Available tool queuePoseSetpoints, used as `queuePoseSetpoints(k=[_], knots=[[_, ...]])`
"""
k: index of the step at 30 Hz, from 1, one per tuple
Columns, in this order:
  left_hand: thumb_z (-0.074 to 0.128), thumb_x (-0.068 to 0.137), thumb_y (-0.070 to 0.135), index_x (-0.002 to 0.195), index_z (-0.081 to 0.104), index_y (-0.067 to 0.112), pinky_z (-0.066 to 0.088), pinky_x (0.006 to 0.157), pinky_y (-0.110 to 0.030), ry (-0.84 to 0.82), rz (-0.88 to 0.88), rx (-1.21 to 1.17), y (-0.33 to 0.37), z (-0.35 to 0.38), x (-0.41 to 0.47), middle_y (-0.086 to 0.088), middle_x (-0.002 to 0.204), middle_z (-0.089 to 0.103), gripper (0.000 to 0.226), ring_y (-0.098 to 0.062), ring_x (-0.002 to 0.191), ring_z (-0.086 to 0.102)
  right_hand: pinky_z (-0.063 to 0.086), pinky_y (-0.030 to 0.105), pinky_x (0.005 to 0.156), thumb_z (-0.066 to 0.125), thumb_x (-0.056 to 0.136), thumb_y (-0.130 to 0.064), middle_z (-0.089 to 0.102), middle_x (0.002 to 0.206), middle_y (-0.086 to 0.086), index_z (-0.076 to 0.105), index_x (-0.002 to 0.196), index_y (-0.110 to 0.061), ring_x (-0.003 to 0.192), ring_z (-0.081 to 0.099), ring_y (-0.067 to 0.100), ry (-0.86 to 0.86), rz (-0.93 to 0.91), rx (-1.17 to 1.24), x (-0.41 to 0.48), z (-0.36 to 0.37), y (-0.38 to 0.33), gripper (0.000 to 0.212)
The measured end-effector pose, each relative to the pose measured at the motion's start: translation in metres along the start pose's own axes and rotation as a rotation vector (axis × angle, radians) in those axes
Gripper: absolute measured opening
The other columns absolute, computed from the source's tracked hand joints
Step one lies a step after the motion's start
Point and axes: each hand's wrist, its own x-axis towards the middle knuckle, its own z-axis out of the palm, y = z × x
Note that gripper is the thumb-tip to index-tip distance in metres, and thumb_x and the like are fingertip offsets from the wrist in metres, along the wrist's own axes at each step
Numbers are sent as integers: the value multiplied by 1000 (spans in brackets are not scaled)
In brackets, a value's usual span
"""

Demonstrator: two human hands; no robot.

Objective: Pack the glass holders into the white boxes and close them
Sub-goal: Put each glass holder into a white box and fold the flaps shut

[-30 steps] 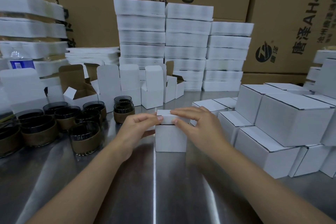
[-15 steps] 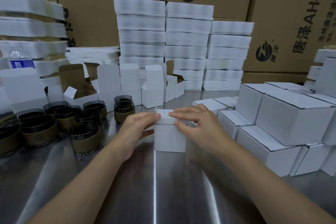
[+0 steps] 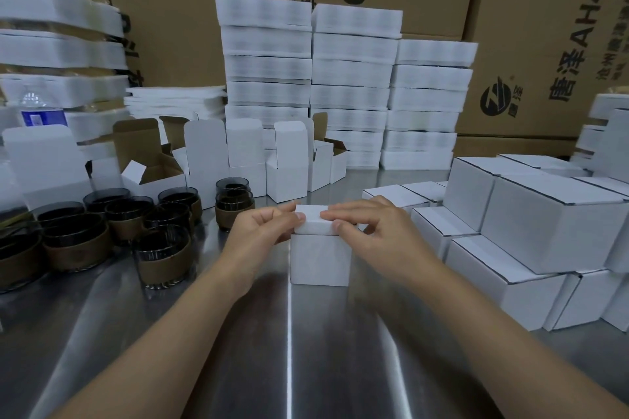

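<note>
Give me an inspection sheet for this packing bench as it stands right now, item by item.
Surface: shiny metal table, streaked with reflections.
Job's things: white box upright at centre, lid folded over; glass holders grouped at left, unpacked; open boxes behind them; closed boxes stacked at right.
Clutter: flat box stacks at the back; water bottle far left, partly hidden.
Grippers: left hand pinches the lid's left end; right hand holds its right end, fingers on top, thumb in front.
Cables: nothing seen.
Surroundings: brown cartons along the back, printed with dark lettering.
</note>
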Motion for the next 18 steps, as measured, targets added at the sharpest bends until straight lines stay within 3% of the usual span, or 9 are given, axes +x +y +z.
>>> queuePoseSetpoints(k=[4,6,9,13,16,18], knots=[[65,83,2,51,60,11,46,98,-29,-18,32,68,0,-2,0,10,107,70,33,-8,115,59,28,10,76,60,88,-29,60,97,-37,71,96,-45,94,41,-13,-18,-16,-12,0,-2,0,21],[64,82,-1,54,57,16,48,91,-24,-20,36,61,-1,-1,-1,10,111,68,33,-3,110,60,29,10,74,60,88,-28,61,103,-33,71,99,-44,94,41,-10,-35,-26,-25,1,-2,0,22],[67,81,2,85,54,13,52,80,-22,-12,-3,4,-2,0,1,5,113,68,17,-5,101,64,31,14,79,61,88,-24,59,102,-34,71,101,-42,96,41,-6,-46,-31,-22,0,-1,1,24],[63,68,33,110,60,33,47,82,-27,-92,-110,14,-4,-1,1,6,112,63,43,-13,105,61,36,26,97,62,86,-19,56,103,-34,70,104,-40,99,41,-9,-54,-60,-12,-1,-4,-1,29],[64,79,44,106,66,45,45,80,-23,-179,-126,77,-5,-2,-1,11,112,64,27,-6,104,62,27,35,110,63,85,-16,56,107,-31,70,107,-37,101,40,-14,-67,-73,-14,-2,-6,-2,32],[61,88,37,101,68,45,46,78,-22,-183,-125,88,-5,-2,-1,15,104,66,17,-1,97,63,24,37,112,61,83,-13,55,109,-31,69,108,-38,103,37,-15,-96,-58,3,-2,-7,-3,36]])
